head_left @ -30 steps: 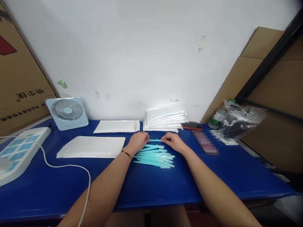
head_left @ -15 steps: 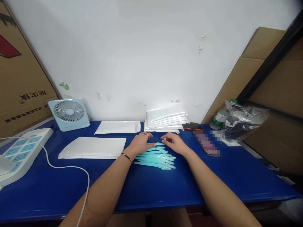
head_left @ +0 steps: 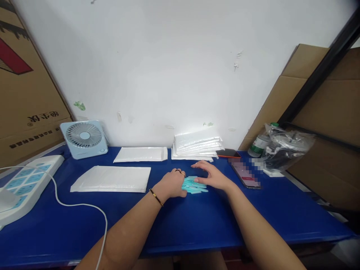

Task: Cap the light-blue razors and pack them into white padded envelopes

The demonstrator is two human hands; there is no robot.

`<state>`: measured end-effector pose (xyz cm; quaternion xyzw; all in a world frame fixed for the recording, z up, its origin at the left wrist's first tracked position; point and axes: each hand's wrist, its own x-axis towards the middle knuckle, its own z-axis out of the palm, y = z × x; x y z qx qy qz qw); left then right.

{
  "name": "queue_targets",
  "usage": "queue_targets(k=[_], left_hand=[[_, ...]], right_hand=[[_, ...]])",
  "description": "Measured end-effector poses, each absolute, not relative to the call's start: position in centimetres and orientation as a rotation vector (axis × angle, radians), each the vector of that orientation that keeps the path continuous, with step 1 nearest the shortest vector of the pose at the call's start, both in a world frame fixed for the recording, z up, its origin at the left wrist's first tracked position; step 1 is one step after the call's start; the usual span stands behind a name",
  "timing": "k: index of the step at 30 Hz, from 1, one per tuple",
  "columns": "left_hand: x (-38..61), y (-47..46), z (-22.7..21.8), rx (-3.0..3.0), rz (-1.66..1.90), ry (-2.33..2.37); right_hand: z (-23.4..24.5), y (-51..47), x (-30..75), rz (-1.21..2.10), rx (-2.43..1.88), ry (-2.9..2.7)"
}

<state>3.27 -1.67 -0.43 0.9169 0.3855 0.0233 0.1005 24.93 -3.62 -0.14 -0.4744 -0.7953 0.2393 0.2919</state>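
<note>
A bunch of slim teal plastic sticks, which look like eyebrow razors (head_left: 194,184), lies on the blue table in front of me. My left hand (head_left: 174,183) is closed around their left ends, thumb on the near side and fingers on the far side, hiding much of their length. At the other end, my right hand (head_left: 212,175) is open with its fingers apart. Its thumb is at the right ends of the razors, and its fingers reach over beyond them.
Two white padded mailers (head_left: 112,179) lie on the left, and a stack of mailers (head_left: 197,144) stands by the wall. A fan (head_left: 85,138), power strip (head_left: 30,183) and cable are at left. Phones (head_left: 246,174), a bottle (head_left: 257,145) and a plastic-wrapped item (head_left: 287,150) are at right.
The spread razors are now gathered into a tighter bunch. My left hand has come down and closed around their left ends; my right hand has opened at their right ends.
</note>
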Motion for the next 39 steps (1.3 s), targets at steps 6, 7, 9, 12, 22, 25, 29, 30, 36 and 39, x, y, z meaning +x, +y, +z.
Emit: queue_targets(k=[6,7,9,12,22,25,29,30,36,39], left_hand=[[4.2,-2.1,-0.5,2.766,0.035,1.218],[4.4,-2.2,-0.5,2.777,0.018,1.218],[4.8,-2.3,-0.7,2.795,-0.012,1.209],[5.1,-2.5,-1.1,2.811,0.006,1.218],[4.5,-2.8,-0.8,2.829,0.118,1.197],[4.6,-3.2,0.1,2.806,0.148,1.182],[4.9,-3.8,1.1,2.735,0.221,1.108],[5.0,-4.0,1.2,2.709,0.252,1.083],[5.5,-4.3,0.6,2.411,0.477,0.912],[6.0,-4.4,0.1,2.137,0.668,0.847]], right_hand=[[-1.0,-3.0,25.6,0.635,-1.345,-2.067],[-1.2,-2.9,25.4,0.657,-1.344,-2.078],[-1.4,-3.0,25.0,0.696,-1.321,-2.107],[-0.9,-3.5,24.6,0.686,-1.276,-2.114],[0.3,-4.2,23.9,0.377,-1.187,-2.034],[0.5,-4.9,23.5,0.340,-1.170,-1.964],[1.7,-6.3,23.9,0.135,-1.187,-1.658],[2.0,-6.5,23.9,0.149,-1.170,-1.643],[2.3,-7.2,22.9,0.566,-0.974,-1.951],[2.1,-7.3,22.1,0.488,-0.917,-1.843]])
